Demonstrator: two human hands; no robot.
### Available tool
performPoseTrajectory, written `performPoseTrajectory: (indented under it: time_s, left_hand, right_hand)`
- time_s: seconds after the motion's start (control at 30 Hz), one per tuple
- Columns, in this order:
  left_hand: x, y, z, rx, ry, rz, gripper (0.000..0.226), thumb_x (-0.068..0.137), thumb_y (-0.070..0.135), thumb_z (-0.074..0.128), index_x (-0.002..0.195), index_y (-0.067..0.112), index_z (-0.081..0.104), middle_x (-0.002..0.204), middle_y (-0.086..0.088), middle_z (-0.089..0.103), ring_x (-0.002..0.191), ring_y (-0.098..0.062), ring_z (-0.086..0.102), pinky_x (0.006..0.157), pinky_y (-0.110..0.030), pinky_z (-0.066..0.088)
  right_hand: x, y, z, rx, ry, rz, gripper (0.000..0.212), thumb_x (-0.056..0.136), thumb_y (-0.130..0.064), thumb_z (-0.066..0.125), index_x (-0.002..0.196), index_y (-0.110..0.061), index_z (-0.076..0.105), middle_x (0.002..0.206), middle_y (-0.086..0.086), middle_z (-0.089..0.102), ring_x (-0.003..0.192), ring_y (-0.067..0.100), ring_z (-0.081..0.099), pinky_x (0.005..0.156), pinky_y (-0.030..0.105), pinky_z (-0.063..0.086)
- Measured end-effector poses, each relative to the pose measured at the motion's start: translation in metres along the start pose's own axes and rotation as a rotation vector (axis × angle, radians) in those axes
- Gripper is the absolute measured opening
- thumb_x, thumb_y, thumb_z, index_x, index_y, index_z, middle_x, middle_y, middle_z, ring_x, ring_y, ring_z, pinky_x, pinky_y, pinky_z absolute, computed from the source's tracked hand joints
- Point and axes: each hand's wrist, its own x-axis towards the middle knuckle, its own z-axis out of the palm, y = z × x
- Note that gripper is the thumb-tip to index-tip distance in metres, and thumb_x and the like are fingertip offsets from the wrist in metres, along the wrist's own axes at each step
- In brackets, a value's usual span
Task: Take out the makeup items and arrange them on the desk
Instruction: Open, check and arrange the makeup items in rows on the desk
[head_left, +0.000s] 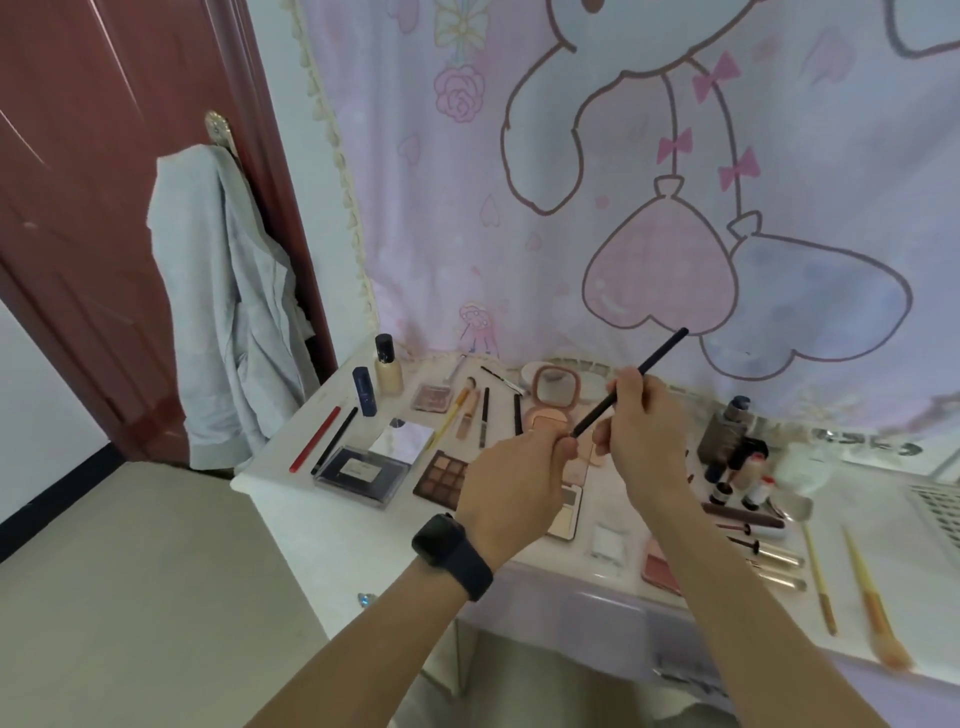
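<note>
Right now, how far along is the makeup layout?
Mostly done: pencils, palettes, brushes and bottles already lie across the desk. In hand: both the left hand and right hand grip a black pencil above it. Left: setting that pencil down; no bag in view.

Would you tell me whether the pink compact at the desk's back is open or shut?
Open: the pink compact has its mirrored lid raised above the powder pan.

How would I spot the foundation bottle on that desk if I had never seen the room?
Start at the white desk under the pink cartoon curtain and go to its far left corner, nearest the red door. The foundation bottle stands upright there: pale cream with a dark cap, taller than the dark blue tube beside it.
</note>
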Motion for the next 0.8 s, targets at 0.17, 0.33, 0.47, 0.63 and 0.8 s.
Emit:
performPoseTrajectory:
  time_s: [0.17, 0.33, 0.47, 0.63, 0.8]
  left_hand:
    - [-0.034, -0.037, -0.007, 0.16, -0.05, -0.107, 0.026, 0.109, 0.037, 0.03, 0.116, 0.027, 0.053, 0.092, 0.012, 0.061, 0.073, -0.009, 0.056, 0.066, -0.023, 0.044]
    - [-0.045, -0.098, -0.011, -0.049, 0.022, -0.341, 0.033, 0.103, 0.049, 0.037, 0.11, 0.03, 0.062, 0.086, 0.015, 0.067, 0.076, -0.008, 0.065, 0.072, -0.031, 0.055]
    - [-0.036, -0.099, -0.005, -0.263, 0.071, -0.362, 0.025, 0.102, 0.041, 0.052, 0.115, 0.028, 0.068, 0.085, 0.024, 0.068, 0.079, 0.002, 0.066, 0.078, -0.03, 0.059]
    - [-0.026, -0.115, -0.003, -0.34, 0.086, -0.38, 0.022, 0.1, 0.041, 0.054, 0.113, 0.031, 0.07, 0.083, 0.024, 0.068, 0.08, 0.005, 0.065, 0.078, -0.027, 0.059]
    - [-0.012, -0.139, -0.005, -0.371, 0.125, -0.391, 0.019, 0.1, 0.041, 0.055, 0.108, 0.033, 0.071, 0.09, 0.015, 0.071, 0.085, 0.002, 0.065, 0.077, -0.018, 0.054]
  right_hand:
    - [0.065, -0.011, -0.038, 0.083, 0.38, 0.117, 0.032, 0.105, -0.031, 0.034, 0.081, -0.02, 0.051, 0.065, 0.006, 0.057, 0.049, 0.017, 0.053, 0.054, 0.031, 0.048]
    - [0.073, -0.017, -0.052, 0.094, 0.012, 0.078, 0.029, 0.106, -0.028, 0.045, 0.096, -0.007, 0.062, 0.071, 0.001, 0.052, 0.047, 0.011, 0.054, 0.046, 0.022, 0.046]
    - [0.063, -0.008, -0.02, 0.083, -0.164, 0.101, 0.028, 0.104, -0.03, 0.052, 0.093, -0.009, 0.067, 0.069, 0.002, 0.054, 0.054, 0.014, 0.054, 0.051, 0.023, 0.048]
    - [0.072, -0.012, 0.009, 0.083, -0.237, 0.107, 0.02, 0.099, -0.023, 0.058, 0.091, -0.009, 0.07, 0.068, 0.002, 0.063, 0.052, 0.018, 0.054, 0.049, 0.025, 0.046]
    - [0.091, -0.021, 0.035, 0.096, -0.349, 0.105, 0.015, 0.1, -0.018, 0.059, 0.108, -0.011, 0.068, 0.082, 0.008, 0.075, 0.058, 0.02, 0.063, 0.051, 0.025, 0.052]
